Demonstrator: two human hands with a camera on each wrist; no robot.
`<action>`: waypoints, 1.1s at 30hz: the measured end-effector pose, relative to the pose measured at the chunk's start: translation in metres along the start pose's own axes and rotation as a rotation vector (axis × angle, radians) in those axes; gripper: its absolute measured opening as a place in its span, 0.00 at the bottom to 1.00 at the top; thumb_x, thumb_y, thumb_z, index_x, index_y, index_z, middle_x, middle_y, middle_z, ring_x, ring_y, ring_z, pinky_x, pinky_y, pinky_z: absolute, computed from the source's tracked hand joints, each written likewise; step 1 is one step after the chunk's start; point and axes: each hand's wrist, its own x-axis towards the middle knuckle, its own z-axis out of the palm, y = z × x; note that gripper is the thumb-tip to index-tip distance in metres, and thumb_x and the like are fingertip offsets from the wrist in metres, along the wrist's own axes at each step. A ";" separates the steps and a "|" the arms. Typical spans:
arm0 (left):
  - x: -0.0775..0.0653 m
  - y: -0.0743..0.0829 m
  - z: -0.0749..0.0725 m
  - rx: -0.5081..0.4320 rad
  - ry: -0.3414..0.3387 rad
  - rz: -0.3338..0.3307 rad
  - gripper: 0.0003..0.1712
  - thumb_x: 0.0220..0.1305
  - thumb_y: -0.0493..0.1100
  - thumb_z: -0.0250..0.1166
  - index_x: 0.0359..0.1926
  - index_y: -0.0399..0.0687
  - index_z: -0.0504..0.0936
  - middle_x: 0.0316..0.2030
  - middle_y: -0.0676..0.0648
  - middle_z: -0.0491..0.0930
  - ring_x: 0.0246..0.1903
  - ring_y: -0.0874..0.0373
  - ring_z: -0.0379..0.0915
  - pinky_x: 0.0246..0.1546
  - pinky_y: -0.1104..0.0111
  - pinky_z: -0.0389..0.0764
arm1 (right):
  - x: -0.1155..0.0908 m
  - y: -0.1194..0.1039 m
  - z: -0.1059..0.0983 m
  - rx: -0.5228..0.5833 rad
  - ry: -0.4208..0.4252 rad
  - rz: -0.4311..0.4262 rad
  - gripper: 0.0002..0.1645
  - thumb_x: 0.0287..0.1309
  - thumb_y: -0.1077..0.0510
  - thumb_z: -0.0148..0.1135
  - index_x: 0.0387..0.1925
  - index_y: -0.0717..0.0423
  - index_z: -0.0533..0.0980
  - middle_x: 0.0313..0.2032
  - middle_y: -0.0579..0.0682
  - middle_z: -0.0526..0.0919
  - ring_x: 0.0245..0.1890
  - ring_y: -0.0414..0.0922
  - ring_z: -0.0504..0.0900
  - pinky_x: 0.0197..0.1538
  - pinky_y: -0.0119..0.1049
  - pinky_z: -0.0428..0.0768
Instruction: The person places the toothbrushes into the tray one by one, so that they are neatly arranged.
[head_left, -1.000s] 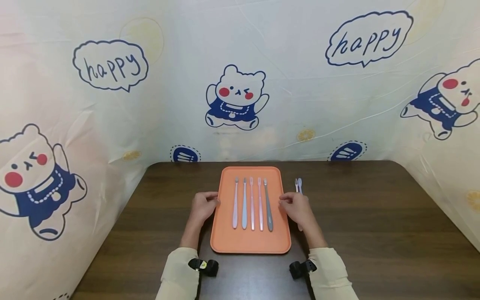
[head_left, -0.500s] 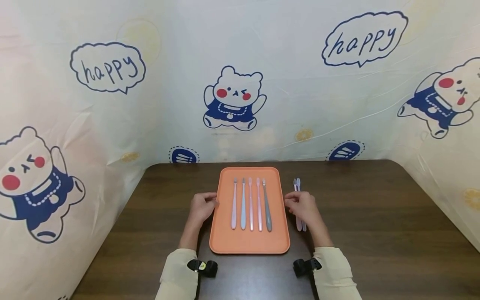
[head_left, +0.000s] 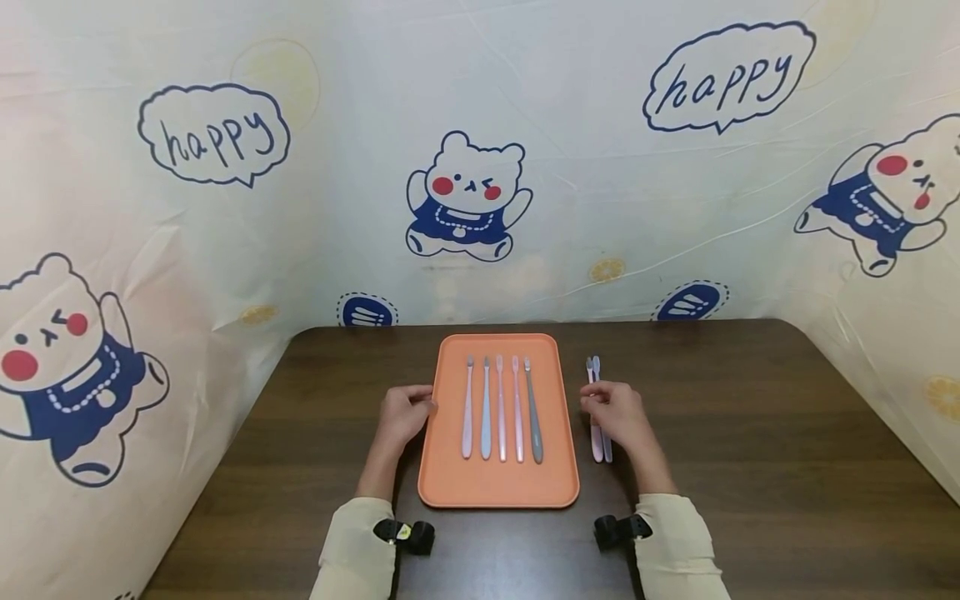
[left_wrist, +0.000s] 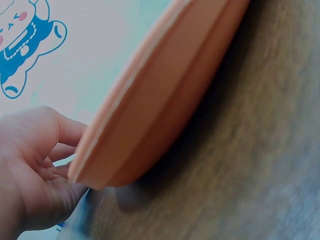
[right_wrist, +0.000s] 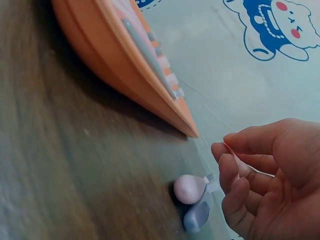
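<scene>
An orange tray [head_left: 498, 490] lies on the table, bearing several toothbrushes in a row, heads toward the far side. Among them are a light blue toothbrush [head_left: 486, 433], a pink toothbrush [head_left: 518, 433] and, rightmost, a grey toothbrush [head_left: 536, 429]. My left hand [head_left: 405, 414] pinches the tray's left rim between thumb and fingers. To the right of the tray, my right hand [head_left: 617, 412] hovers over two toothbrushes, its fingers loosely bent and holding nothing. These are a pale pink toothbrush [right_wrist: 190, 189] and a bluish toothbrush [right_wrist: 197, 217], side by side; the hand partly hides them in the head view.
The dark wooden table [head_left: 750, 450] extends to both sides of the tray. Behind it hangs a pale curtain [head_left: 585, 217] printed with cartoon bears. A small black camera [head_left: 423, 538] is strapped at the left wrist, another camera [head_left: 607, 533] at the right.
My right hand has left the tray's right rim and moved right, over the two toothbrushes on the table. My left hand stays at the left rim, and the tray lies as before.
</scene>
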 end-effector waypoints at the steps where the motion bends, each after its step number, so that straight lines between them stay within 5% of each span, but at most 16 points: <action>1: 0.000 0.000 0.000 0.002 0.001 0.001 0.19 0.63 0.35 0.64 0.55 0.36 0.85 0.48 0.37 0.85 0.47 0.49 0.82 0.44 0.62 0.84 | 0.000 0.001 -0.001 -0.001 0.002 0.000 0.15 0.64 0.63 0.60 0.48 0.66 0.83 0.34 0.59 0.87 0.26 0.40 0.79 0.30 0.32 0.77; 33: -0.001 0.001 -0.001 0.000 0.006 -0.002 0.19 0.62 0.35 0.64 0.54 0.38 0.86 0.48 0.38 0.86 0.47 0.49 0.83 0.43 0.64 0.84 | 0.003 0.027 -0.016 -0.026 0.056 0.050 0.16 0.62 0.63 0.61 0.48 0.69 0.82 0.37 0.61 0.89 0.25 0.39 0.82 0.30 0.30 0.77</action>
